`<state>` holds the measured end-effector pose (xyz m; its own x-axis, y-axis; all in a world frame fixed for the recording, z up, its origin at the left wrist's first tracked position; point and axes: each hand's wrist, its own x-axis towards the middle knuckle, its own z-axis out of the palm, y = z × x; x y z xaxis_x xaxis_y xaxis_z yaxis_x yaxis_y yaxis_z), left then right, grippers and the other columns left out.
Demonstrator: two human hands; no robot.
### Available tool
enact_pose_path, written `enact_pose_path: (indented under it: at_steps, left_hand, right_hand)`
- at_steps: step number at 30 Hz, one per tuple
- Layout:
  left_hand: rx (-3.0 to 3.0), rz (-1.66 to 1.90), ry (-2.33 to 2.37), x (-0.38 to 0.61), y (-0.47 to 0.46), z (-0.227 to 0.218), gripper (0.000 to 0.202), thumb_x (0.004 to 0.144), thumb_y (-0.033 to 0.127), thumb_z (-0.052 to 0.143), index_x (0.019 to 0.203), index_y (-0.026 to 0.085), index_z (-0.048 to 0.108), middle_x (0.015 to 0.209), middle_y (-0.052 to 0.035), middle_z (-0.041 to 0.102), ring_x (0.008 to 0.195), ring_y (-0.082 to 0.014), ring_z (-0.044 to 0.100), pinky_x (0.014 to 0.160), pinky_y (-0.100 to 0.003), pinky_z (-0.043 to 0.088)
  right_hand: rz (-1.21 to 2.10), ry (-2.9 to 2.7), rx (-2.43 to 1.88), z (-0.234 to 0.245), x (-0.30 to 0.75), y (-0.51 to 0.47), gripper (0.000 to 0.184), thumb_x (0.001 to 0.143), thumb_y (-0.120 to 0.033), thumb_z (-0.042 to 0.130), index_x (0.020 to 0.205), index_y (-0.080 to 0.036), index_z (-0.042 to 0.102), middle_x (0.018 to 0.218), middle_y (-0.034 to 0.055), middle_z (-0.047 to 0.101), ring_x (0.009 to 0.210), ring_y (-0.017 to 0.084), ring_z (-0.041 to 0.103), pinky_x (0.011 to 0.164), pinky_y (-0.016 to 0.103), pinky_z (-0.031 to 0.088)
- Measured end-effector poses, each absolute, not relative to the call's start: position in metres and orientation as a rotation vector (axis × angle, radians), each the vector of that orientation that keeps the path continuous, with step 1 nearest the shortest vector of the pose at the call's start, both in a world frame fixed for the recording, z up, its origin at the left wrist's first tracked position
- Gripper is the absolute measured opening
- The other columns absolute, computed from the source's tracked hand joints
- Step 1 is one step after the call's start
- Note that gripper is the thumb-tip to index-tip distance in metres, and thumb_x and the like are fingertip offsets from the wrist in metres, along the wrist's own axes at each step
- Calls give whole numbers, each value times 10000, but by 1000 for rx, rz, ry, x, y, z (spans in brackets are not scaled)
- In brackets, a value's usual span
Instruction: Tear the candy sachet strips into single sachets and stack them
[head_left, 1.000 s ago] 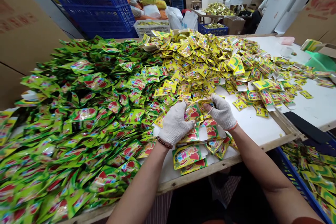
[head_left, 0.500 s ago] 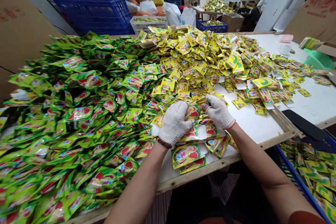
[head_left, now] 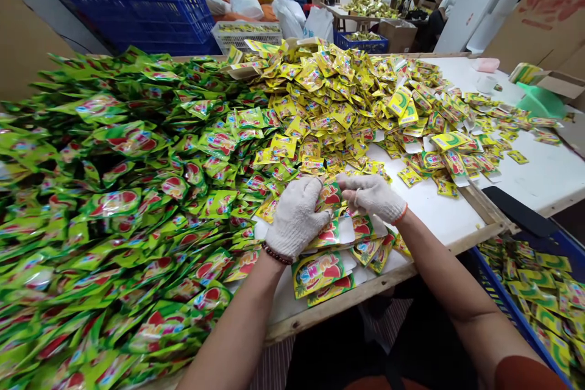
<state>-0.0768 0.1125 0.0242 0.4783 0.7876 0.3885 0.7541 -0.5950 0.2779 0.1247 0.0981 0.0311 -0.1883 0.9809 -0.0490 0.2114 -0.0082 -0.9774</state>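
A green foil sachet (head_left: 331,195) with a red print is held just above the bench between the two gloved hands. Its upper edge is pinched from one side by the fingers (head_left: 317,186) of the left hand (head_left: 296,217) and from the other by those of the right hand (head_left: 372,196), with the knit fingertips pressed closely onto the foil. Whether the fingers of the two hands meet behind it cannot be told. Thin foil like this is best gripped only at the edge, so that creasing is avoided. Loose sachets (head_left: 317,273) lie beneath the hands on the white bench (head_left: 429,213). A green heap (head_left: 114,195) is banked to the left, a yellow heap (head_left: 320,91) is spread beyond, and a blue crate (head_left: 512,312) stands at lower right.
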Motion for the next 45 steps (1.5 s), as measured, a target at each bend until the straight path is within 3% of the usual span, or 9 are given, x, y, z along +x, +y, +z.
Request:
enact_pose_path:
  at_steps: [7, 11, 15, 18, 23, 29, 36, 39, 45]
  left_hand:
    - [2581, 663, 1282, -73, 108, 29, 251, 746, 308, 654, 952, 184, 583, 926, -79, 609, 883, -258, 582, 796, -358, 480]
    - [2489, 480, 1157, -63, 106, 35, 250, 778, 388, 664, 939, 202, 621, 927, -55, 619, 877, -232, 589, 807, -345, 481]
    - [2436, 479, 1033, -54, 100, 33, 370, 783, 509, 699, 989, 202, 667, 1059, -82, 652, 1004, -254, 607, 892, -366, 491]
    - [2395, 716, 1112, -62, 105, 29, 294, 874, 413, 609, 1063, 195, 668, 1129, -91, 665, 1084, -241, 602, 962, -361, 479]
    - [2307, 510, 1837, -111, 142, 34, 209, 881, 235, 481, 923, 190, 680, 1019, -107, 694, 997, -251, 638, 882, -348, 493]
    - [2063, 251, 2201, -150, 178, 37, 296, 815, 270, 534, 1053, 147, 659, 1065, -207, 696, 972, -350, 659, 759, -398, 484]
    - [2051, 951, 1945, -128, 142, 45, 244, 815, 360, 521, 704, 192, 660, 760, -65, 684, 798, -239, 629, 700, -317, 444]
    - [1734, 1225, 1570, -98, 130, 40, 271, 802, 402, 574, 679, 183, 675, 606, 4, 610, 624, -160, 562, 612, -267, 424]
    - [1196, 1260, 1079, -52, 126, 18, 358, 706, 505, 767, 773, 156, 725, 703, -5, 660, 662, -134, 589, 644, -255, 485]
  right_hand:
    - [1775, -1433, -1200, 40, 140, 99, 405, 744, -576, 696, 805, -190, 590, 540, -42, 562, 361, 77, 455, 323, 179, 251]
    - [1040, -1439, -1554, 31, 170, 123, 341, 836, -507, 574, 858, -174, 642, 735, 30, 673, 474, 98, 494, 428, 220, 368]
    - [207, -1533, -2035, 10, 199, 147, 277, 808, -346, 622, 1011, -165, 678, 1011, 111, 690, 935, 224, 627, 781, 304, 475]
    - [189, -1588, -2353, -2, 208, 156, 372, 757, -398, 702, 1052, -174, 669, 1018, 125, 671, 970, 262, 621, 792, 329, 464]
    - [71, -1687, -2238, -4, 203, 154, 170, 733, -300, 696, 842, -181, 644, 966, 105, 656, 927, 245, 602, 769, 315, 446]
    - [687, -1442, -1607, -1, 187, 150, 282, 733, -275, 660, 996, -177, 638, 790, 23, 669, 667, 158, 575, 607, 265, 459]
    - [1106, -1365, -1160, 9, 168, 135, 500, 746, -564, 727, 1033, -164, 638, 748, 4, 656, 536, 95, 505, 485, 226, 432]
    - [1221, -1339, -1055, 13, 154, 124, 540, 714, -597, 760, 1023, -179, 616, 786, 13, 674, 576, 108, 549, 492, 224, 446]
    - [1167, -1418, -1044, 12, 134, 118, 464, 730, -537, 766, 989, -188, 603, 800, 4, 666, 683, 140, 588, 600, 251, 502]
